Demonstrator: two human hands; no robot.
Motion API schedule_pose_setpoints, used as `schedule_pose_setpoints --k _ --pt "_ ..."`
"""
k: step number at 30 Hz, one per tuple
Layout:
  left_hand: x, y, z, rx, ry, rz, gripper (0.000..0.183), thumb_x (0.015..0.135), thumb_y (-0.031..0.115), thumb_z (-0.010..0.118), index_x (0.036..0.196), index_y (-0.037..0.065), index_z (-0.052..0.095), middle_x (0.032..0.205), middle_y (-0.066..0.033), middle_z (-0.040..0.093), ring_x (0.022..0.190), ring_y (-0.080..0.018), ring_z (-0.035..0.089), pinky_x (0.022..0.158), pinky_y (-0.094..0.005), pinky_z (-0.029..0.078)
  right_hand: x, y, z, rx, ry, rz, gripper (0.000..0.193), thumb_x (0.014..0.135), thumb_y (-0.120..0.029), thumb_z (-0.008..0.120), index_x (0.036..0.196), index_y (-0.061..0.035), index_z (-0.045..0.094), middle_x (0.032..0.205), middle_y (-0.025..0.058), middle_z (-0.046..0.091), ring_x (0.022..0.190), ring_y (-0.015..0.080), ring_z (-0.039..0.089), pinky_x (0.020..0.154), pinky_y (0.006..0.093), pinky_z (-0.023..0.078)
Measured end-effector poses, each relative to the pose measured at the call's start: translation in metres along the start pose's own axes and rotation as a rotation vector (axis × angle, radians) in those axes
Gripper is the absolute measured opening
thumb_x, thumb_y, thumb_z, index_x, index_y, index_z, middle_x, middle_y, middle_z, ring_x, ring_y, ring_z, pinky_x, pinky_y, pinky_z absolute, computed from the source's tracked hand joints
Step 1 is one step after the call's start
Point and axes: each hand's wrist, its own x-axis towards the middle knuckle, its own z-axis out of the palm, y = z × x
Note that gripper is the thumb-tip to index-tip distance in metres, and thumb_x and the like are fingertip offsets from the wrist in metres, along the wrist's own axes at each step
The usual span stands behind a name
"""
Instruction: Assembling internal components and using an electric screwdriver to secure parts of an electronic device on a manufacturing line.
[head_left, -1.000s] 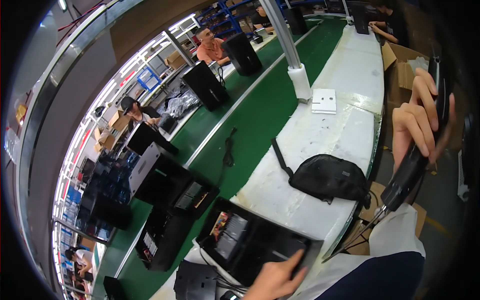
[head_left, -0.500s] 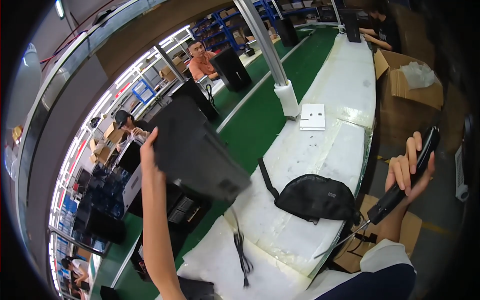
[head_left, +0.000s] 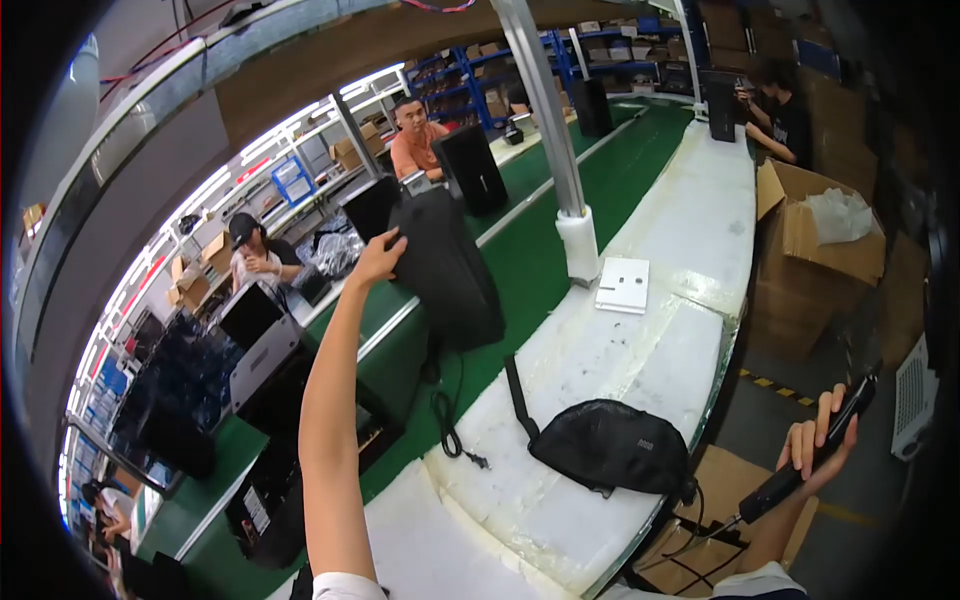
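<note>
My left hand (head_left: 378, 258) grips the top edge of a tall black box-shaped appliance (head_left: 450, 275), its arm stretched far forward. The appliance stands roughly upright over the green conveyor belt (head_left: 628, 160), and a black power cord (head_left: 447, 425) trails from its lower end onto the white padded bench (head_left: 690, 230). At the right, beyond the bench edge, my right hand (head_left: 822, 445) is wrapped around a black electric screwdriver (head_left: 772, 494), whose thin metal shank points down and left. A cable hangs near the tool.
On the bench lie a black zip pouch (head_left: 605, 450) and a white slotted plate (head_left: 623, 285). A metal post (head_left: 540, 110) with a padded foot rises beside them. More black appliances (head_left: 470, 170) stand along the belt. An open carton (head_left: 820, 220) sits at right. Several people work around the line.
My left hand has carried the appliance forward and away onto the belt, turning it more upright. Its cord has shifted left. My right hand still holds the screwdriver, now lower in view.
</note>
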Motion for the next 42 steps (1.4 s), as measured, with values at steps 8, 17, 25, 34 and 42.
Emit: schedule_pose_setpoints --k 8,17,25,34,42 --pt "-0.04 -0.049 0.011 0.225 0.302 0.513 0.056 0.093 0.016 0.059 0.146 0.011 0.039 0.139 -0.0173 0.049 0.118 -0.0256 0.054 0.092 -0.0344 0.048 -0.008 0.049 0.016 0.113 -0.008 0.167 0.026 0.102 -0.024 0.043 0.096 -0.0036 0.028 0.066 0.0076 0.039 0.029 0.0144 0.042 0.028 0.024 0.041" --pt "-0.324 -0.143 0.081 0.802 -0.184 0.456 0.034 0.089 0.035 0.053 0.103 0.008 0.067 0.11 -0.0095 0.064 0.119 -0.0234 0.054 0.099 -0.0473 0.042 -0.04 0.064 0.02 0.089 -0.049 0.381 0.021 0.102 -0.019 0.043 0.096 -0.0038 0.03 0.067 0.0054 0.036 0.029 0.0124 0.034 0.029 0.0229 0.035" --pt "-0.506 -0.121 -0.117 0.905 0.2 0.201 0.006 0.082 0.01 0.062 0.085 0.005 0.062 0.092 -0.0088 0.065 0.09 -0.0297 0.06 0.079 -0.0405 0.047 -0.069 0.084 0.041 0.121 -0.106 0.431 0.023 0.101 -0.02 0.045 0.096 -0.0053 0.029 0.066 0.0044 0.036 0.029 0.0109 0.033 0.028 0.0205 0.032" --pt "-0.627 -0.228 -0.242 1.369 0.096 -0.107 0.025 0.08 0.009 0.059 0.105 0.007 0.056 0.098 -0.0103 0.06 0.099 -0.028 0.058 0.084 -0.0395 0.047 -0.09 0.134 0.067 0.215 -0.255 0.648 0.025 0.104 -0.027 0.038 0.098 -0.0046 0.03 0.066 0.005 0.038 0.028 0.0125 0.034 0.026 0.0238 0.035" --pt "-0.62 -0.347 -0.267 0.481 0.552 -0.963 0.059 0.086 0.05 0.058 0.111 -0.003 0.062 0.111 -0.0334 0.062 0.108 -0.0476 0.059 0.093 -0.05 0.049 -0.111 0.132 0.087 0.184 -0.15 0.664 0.026 0.104 -0.029 0.037 0.099 -0.0037 0.03 0.068 0.0064 0.038 0.028 0.0142 0.034 0.027 0.0268 0.036"
